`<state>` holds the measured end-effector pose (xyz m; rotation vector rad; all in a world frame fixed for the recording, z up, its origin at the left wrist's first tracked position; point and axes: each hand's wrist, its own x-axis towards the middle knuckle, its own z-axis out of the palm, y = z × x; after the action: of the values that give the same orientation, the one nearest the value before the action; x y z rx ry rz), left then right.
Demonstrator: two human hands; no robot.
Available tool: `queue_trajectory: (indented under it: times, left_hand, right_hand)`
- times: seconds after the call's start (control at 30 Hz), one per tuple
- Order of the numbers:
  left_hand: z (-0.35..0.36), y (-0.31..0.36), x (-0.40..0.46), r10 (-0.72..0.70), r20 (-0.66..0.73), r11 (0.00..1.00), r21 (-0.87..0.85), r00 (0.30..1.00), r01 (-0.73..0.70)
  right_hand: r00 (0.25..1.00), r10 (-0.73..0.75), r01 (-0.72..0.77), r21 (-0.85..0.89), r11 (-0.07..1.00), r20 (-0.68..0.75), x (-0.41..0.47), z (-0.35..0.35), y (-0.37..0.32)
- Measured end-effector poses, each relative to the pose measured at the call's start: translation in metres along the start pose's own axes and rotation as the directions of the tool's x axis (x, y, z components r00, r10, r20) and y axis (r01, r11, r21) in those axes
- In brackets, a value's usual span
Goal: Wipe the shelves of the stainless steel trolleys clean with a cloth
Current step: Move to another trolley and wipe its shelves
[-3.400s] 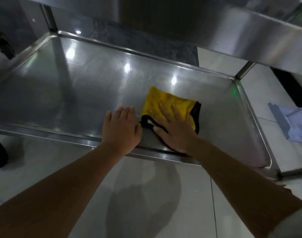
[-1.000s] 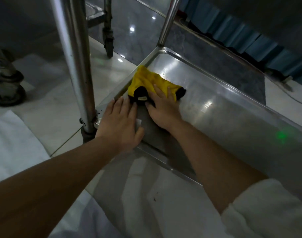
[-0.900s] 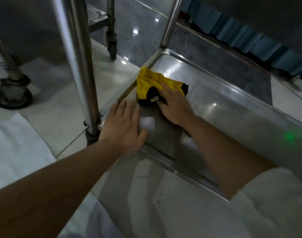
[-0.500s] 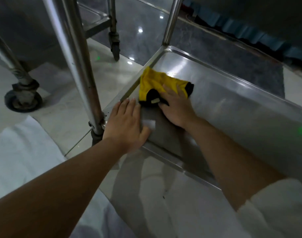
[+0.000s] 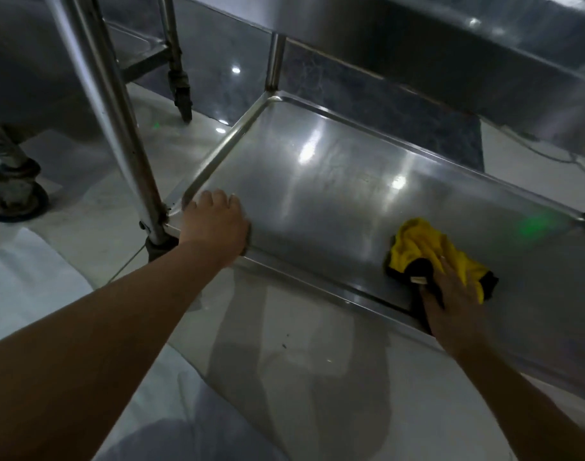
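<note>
The bottom shelf (image 5: 317,181) of a stainless steel trolley fills the middle of the head view, low above the floor. A crumpled yellow cloth with black trim (image 5: 414,247) lies on the shelf near its front rim, right of centre. My right hand (image 5: 454,301) presses flat on the cloth with straight fingers. My left hand (image 5: 214,224) rests flat on the shelf's front left corner, beside the trolley's upright post (image 5: 111,104). The hand covers part of the cloth.
An upper shelf (image 5: 484,48) overhangs at the top right. A second trolley stands to the left with a castor wheel (image 5: 15,194) and a further leg (image 5: 179,88). White tiled floor (image 5: 301,361) lies in front, and white fabric (image 5: 22,287) lies at the lower left.
My right hand has slid the yellow cloth from the shelf's left corner along the front rim to the right. My left hand stayed at the front left corner.
</note>
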<state>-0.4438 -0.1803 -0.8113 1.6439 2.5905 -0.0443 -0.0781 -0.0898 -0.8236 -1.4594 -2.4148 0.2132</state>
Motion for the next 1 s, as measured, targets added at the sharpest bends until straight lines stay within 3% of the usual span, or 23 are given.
queue_trajectory:
  times: [0.07, 0.13, 0.17, 0.23, 0.3, 0.4, 0.47, 0.6, 0.77, 0.83, 1.0]
  left_hand:
    - [0.001, 0.016, -0.004, -0.024, 0.068, 0.999, -0.041, 0.997, 0.027]
    - [0.005, 0.037, -0.011, -0.033, 0.093, 0.998, -0.046, 0.995, 0.037]
    - [0.007, 0.05, -0.013, -0.015, 0.08, 1.0, -0.023, 0.997, 0.017]
    - [0.013, 0.079, -0.019, 0.082, 0.065, 0.997, 0.002, 0.995, -0.082]
    - [0.019, 0.103, -0.025, 0.195, 0.069, 0.981, 0.006, 0.978, -0.195]
    - [0.024, 0.109, -0.027, 0.191, 0.074, 0.982, -0.022, 0.979, -0.19]
    - [0.025, 0.104, -0.027, 0.185, 0.06, 0.983, -0.026, 0.981, -0.184]
    - [0.025, 0.106, -0.029, 0.174, 0.03, 0.985, 0.009, 0.984, -0.175]
    - [0.023, 0.115, -0.038, 0.135, 0.03, 0.991, -0.004, 0.99, -0.135]
    - [0.024, 0.112, -0.045, 0.156, 0.024, 0.987, -0.025, 0.987, -0.156]
    - [0.02, 0.101, -0.062, 0.219, 0.05, 0.972, -0.096, 0.975, -0.213]
  right_hand:
    - [0.965, 0.26, -0.261, -0.059, 0.964, -0.012, -0.007, 0.004, -0.008]
    - [0.919, 0.393, -0.387, -0.135, 0.912, 0.022, -0.005, 0.006, -0.028]
    - [0.935, 0.35, -0.334, -0.199, 0.921, 0.049, -0.005, 0.009, -0.036]
    - [0.99, 0.097, -0.067, -0.267, 0.961, 0.102, -0.01, 0.012, -0.044]
    - [0.968, -0.137, 0.169, -0.139, 0.976, 0.211, -0.014, 0.004, -0.038]
    - [0.903, -0.316, 0.31, 0.07, 0.948, 0.291, -0.018, -0.013, -0.008]
    - [0.917, -0.307, 0.305, 0.049, 0.951, 0.254, -0.025, -0.024, 0.021]
    - [0.989, -0.057, 0.057, 0.002, 0.998, 0.14, -0.052, -0.043, 0.072]
    - [0.975, 0.215, -0.209, -0.11, 0.972, 0.049, -0.064, -0.048, 0.068]
    - [0.977, 0.205, -0.196, -0.14, 0.971, 0.053, -0.066, -0.042, 0.049]
    - [0.977, 0.005, 0.018, -0.106, 0.994, 0.213, -0.068, -0.033, 0.002]
